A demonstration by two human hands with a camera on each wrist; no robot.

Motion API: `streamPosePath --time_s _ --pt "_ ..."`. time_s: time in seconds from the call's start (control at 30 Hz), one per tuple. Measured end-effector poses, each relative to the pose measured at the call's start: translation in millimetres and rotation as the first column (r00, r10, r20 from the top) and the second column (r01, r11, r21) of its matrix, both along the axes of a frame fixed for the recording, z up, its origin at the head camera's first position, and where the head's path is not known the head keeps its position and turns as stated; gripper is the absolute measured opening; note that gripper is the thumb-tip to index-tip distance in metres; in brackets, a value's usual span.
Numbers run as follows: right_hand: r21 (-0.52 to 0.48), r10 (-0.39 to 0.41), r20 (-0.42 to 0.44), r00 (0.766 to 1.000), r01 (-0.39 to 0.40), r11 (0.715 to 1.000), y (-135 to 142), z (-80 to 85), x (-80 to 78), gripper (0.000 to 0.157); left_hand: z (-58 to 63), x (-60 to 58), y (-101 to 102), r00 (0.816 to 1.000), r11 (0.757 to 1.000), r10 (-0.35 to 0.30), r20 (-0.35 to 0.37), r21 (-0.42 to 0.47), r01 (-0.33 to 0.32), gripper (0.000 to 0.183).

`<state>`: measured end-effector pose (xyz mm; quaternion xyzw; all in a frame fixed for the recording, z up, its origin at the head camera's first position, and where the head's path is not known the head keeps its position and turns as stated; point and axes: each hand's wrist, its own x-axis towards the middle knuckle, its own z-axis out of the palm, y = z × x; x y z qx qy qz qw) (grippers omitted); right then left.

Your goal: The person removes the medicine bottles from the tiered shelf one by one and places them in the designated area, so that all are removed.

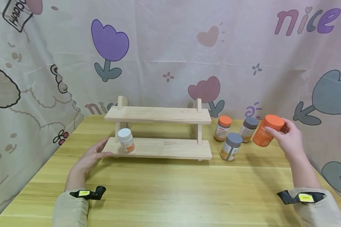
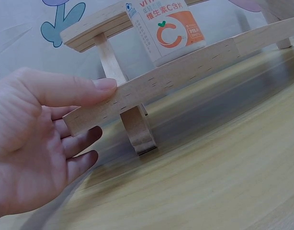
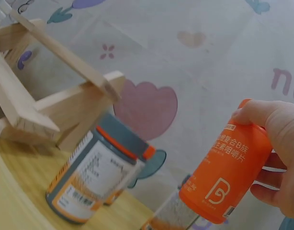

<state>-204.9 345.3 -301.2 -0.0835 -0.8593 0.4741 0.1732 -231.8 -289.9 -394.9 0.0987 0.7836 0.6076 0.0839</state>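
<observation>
A two-tier wooden shelf stands on the table. At its left end my left hand grips the lower board; in the left wrist view the thumb lies along the front edge and the other fingers go behind and below. A white vitamin C bottle stands upright on that board, near this hand. Over at the right, my right hand holds an orange vitamin B bottle by its upper part, tilted. The right wrist view shows its label, with the bottle overlapping another one behind it.
Right of the shelf stand a bottle with an orange cap and two with grey caps, one at the back and one in front. A printed cloth hangs behind the wooden table.
</observation>
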Motion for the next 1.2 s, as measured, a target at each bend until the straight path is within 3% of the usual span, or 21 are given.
streamPosePath --time_s 0.23,0.5,0.73,1.2 --pt "0.065 0.004 0.067 0.998 -0.008 0.998 11 -15.3 0.1 0.075 0.3 -0.4 -1 1.0 1.0 0.015 0.002 -0.014 -0.015 0.087" --pt "0.162 0.061 0.103 0.993 -0.077 0.984 19 -35.9 0.4 0.072 0.6 0.1 0 1.0 1.0 0.004 0.005 -0.01 -0.004 0.087" --pt "0.155 0.109 0.132 0.985 -0.129 0.979 18 -47.2 -0.8 0.072 -0.5 -0.7 -1 1.0 1.0 -0.015 -0.007 0.005 0.015 0.086" --pt "0.126 0.118 0.111 0.987 -0.131 0.983 15 -57.3 -2.9 0.073 -3.2 -2.5 -2 1.0 1.0 0.001 -0.006 -0.009 -0.001 0.087"
